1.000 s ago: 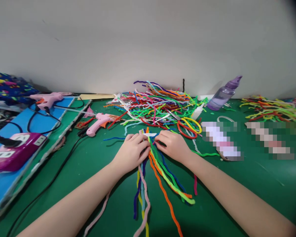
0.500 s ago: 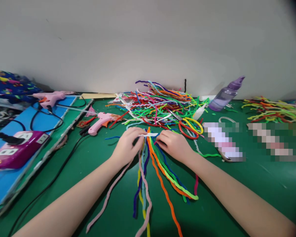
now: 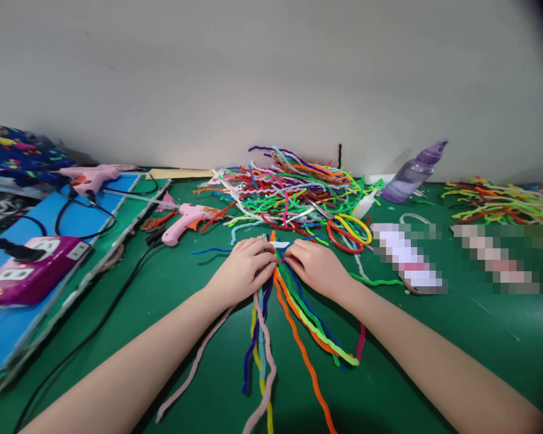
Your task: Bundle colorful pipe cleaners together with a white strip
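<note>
A fan of several coloured pipe cleaners (image 3: 298,331) lies on the green table, spreading toward me from one gathered top. Across that top runs a short white strip (image 3: 280,245), its left part hidden by fingers. My left hand (image 3: 242,265) is closed over the gathered top, its fingertips pressed on the pipe cleaners near the middle. Close beside it on the right, my right hand (image 3: 319,265) is closed in a pinch at the blue and green pipe cleaners and the right end of the strip. Its exact fingertip contact is partly hidden.
Behind the hands lies a heap of pipe cleaners (image 3: 276,193), with scissors (image 3: 350,232) and a white glue bottle (image 3: 365,204). Pink glue guns (image 3: 185,223) and a purple power strip (image 3: 36,271) are left. A purple water bottle (image 3: 414,175) and a phone (image 3: 407,256) are right.
My left hand has shifted right and its fingers now cover the left part of the white strip and the bundle's top. My right hand has stayed nearly in place.
</note>
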Demonstrator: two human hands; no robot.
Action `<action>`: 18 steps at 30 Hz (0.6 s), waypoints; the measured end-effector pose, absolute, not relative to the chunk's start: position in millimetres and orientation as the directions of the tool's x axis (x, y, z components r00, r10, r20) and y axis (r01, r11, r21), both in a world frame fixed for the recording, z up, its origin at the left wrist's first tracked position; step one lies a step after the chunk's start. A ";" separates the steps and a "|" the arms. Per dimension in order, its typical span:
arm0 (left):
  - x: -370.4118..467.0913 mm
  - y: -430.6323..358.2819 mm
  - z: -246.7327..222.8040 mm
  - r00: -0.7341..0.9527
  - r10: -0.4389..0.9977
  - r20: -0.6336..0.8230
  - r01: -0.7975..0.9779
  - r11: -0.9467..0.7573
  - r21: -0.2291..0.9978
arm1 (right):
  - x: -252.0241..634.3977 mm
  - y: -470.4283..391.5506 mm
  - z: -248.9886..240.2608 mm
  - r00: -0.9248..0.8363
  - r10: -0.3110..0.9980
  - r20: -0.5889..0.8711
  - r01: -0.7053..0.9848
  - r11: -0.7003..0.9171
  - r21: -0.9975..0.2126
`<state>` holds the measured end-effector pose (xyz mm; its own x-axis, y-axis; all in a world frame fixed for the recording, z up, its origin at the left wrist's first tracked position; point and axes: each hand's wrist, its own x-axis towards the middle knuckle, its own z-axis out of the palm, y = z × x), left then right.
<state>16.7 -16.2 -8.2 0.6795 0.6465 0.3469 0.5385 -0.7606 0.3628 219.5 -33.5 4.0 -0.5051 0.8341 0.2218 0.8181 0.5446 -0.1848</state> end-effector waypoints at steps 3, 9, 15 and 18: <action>16.7 -16.0 -9.1 0.671 0.652 0.354 0.537 -0.756 0.374 | 217.8 -34.0 1.7 -0.485 0.833 0.266 0.803 0.545 -0.243; 16.6 -14.2 -10.1 0.676 0.652 0.342 0.526 -0.753 0.395 | 213.5 -34.5 -2.5 -0.399 0.871 0.285 0.837 0.473 -0.274; 16.4 -14.0 -9.5 0.667 0.654 0.356 0.507 -0.749 0.425 | 213.2 -31.3 -5.8 -0.366 0.909 0.201 0.817 0.417 -0.399; 16.3 -14.6 -9.0 0.654 0.657 0.375 0.498 -0.748 0.439 | 212.1 -30.9 -7.5 -0.350 0.917 0.193 0.823 0.399 -0.403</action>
